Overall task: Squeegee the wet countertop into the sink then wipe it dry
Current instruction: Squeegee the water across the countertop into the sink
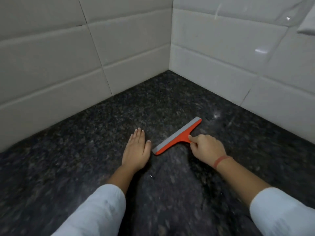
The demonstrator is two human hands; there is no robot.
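An orange squeegee (177,137) with a grey rubber blade lies on the dark speckled granite countertop (119,113), blade running from lower left to upper right. My right hand (207,149) grips its short handle, fingers curled round it. A red band circles that wrist. My left hand (137,150) rests flat on the countertop just left of the blade's near end, fingers straight. The sink is not in view.
Pale tiled walls (68,65) meet in a corner (169,70) at the back of the countertop, closing it off at the left and the right. Light glints on the stone near the right wall. White sleeves cover both forearms.
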